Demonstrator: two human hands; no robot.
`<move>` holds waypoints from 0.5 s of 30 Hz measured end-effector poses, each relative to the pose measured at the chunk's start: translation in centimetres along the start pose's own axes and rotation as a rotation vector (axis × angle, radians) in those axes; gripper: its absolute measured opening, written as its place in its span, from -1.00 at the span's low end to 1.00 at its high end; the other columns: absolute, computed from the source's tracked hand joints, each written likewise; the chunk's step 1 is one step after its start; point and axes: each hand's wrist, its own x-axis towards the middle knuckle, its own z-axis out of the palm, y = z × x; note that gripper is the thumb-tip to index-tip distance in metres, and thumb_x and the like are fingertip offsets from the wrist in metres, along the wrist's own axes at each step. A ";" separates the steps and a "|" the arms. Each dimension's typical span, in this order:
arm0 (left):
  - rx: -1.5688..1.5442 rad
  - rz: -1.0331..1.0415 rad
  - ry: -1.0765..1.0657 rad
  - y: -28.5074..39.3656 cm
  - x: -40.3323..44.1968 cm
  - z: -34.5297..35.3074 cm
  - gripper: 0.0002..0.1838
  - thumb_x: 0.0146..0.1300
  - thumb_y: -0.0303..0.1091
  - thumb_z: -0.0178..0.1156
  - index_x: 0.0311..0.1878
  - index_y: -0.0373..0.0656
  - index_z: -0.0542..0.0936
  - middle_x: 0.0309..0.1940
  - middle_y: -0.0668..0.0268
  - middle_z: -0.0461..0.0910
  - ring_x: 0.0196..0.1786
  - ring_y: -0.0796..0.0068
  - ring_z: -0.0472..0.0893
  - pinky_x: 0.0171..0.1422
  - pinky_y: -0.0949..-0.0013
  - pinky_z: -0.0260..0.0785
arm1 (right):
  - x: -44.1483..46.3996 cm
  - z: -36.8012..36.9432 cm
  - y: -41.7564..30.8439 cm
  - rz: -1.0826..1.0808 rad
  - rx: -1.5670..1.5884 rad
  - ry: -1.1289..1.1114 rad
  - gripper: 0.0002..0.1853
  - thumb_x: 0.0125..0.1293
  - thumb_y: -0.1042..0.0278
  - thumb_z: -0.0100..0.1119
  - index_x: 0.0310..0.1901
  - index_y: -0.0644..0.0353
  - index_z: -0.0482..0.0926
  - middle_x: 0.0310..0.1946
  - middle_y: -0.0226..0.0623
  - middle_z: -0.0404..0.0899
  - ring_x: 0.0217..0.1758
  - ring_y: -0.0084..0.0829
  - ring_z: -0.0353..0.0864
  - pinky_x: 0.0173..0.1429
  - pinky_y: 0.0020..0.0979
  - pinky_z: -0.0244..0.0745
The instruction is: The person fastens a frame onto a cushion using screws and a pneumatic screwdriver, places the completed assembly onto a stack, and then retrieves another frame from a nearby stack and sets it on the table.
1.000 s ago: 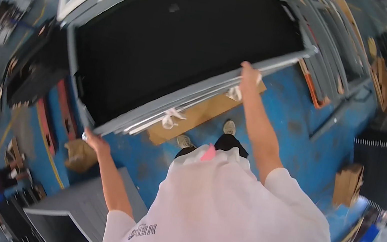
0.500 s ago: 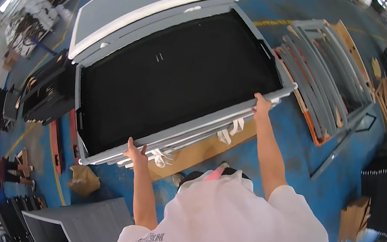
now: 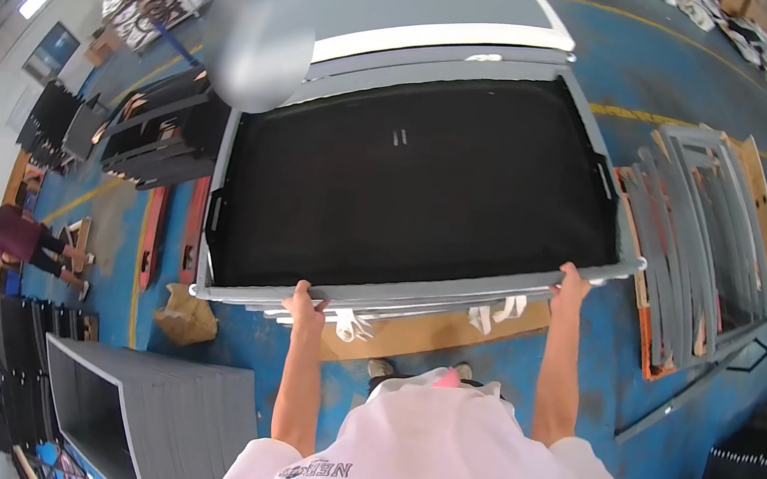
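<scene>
A large grey rectangular frame with a black panel inside it lies before me, on top of several similar frames. My left hand grips its near edge towards the left corner, thumb on top. Near the right corner, my right hand is closed around the same edge. The fingers under the rim are partly hidden. White straps hang from the stack between my hands, above a brown board.
Behind the stack lies a grey panel with a white border. Grey frame pieces are stacked at right. Grey box-like frames stand at lower left, near crumpled brown paper. Another person is far left. A blurred whitish shape covers part of the view.
My view has turned, so the stack appears further right and more level. Both hands remain on the frame's near edge. A blurred whitish shape has appeared at upper left.
</scene>
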 end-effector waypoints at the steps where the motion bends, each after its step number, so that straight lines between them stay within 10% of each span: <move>1: 0.009 0.005 -0.019 -0.1 -0.5 0.0 -0.41 0.09 -0.32 0.23 0.12 -0.17 0.16 0.03 0.12 0.28 -0.02 0.21 0.45 -0.27 -0.01 0.62 | -0.6 0.1 0.2 -0.034 0.003 0.053 -0.58 -0.08 0.37 0.30 -0.17 0.33 0.41 -0.30 -0.23 0.42 -0.35 -0.33 0.44 -0.41 -0.26 0.45; 8: 0.033 0.005 0.034 -0.6 -1.2 0.8 0.05 0.10 -0.35 0.23 0.48 -0.14 -0.31 0.23 0.03 0.22 0.12 0.14 0.39 -0.16 0.05 0.53 | 0.6 0.1 0.7 -0.070 -0.229 0.119 -0.72 -0.02 0.28 0.27 -0.34 0.31 0.53 -0.36 -0.25 0.50 -0.39 -0.43 0.47 -0.46 -0.40 0.40; 14: -0.002 0.058 0.084 0.2 -2.4 1.4 -0.05 0.05 -0.40 0.27 0.39 -0.21 -0.14 -0.01 0.07 0.35 -0.10 0.25 0.45 -0.22 0.10 0.51 | 2.1 -0.6 1.7 -0.028 -0.099 -0.021 -0.72 -0.02 0.29 0.28 -0.37 0.35 0.51 -0.32 -0.22 0.52 -0.32 -0.38 0.50 -0.33 -0.27 0.47; 15: 0.045 0.023 0.052 0.9 -3.1 1.4 -0.17 0.09 -0.35 0.25 0.33 -0.22 -0.04 0.14 0.00 0.25 0.12 0.13 0.39 -0.21 0.10 0.59 | 1.9 -0.4 1.5 -0.040 -0.087 0.006 -0.69 -0.01 0.28 0.28 -0.32 0.36 0.51 -0.26 -0.21 0.51 -0.27 -0.36 0.50 -0.29 -0.27 0.47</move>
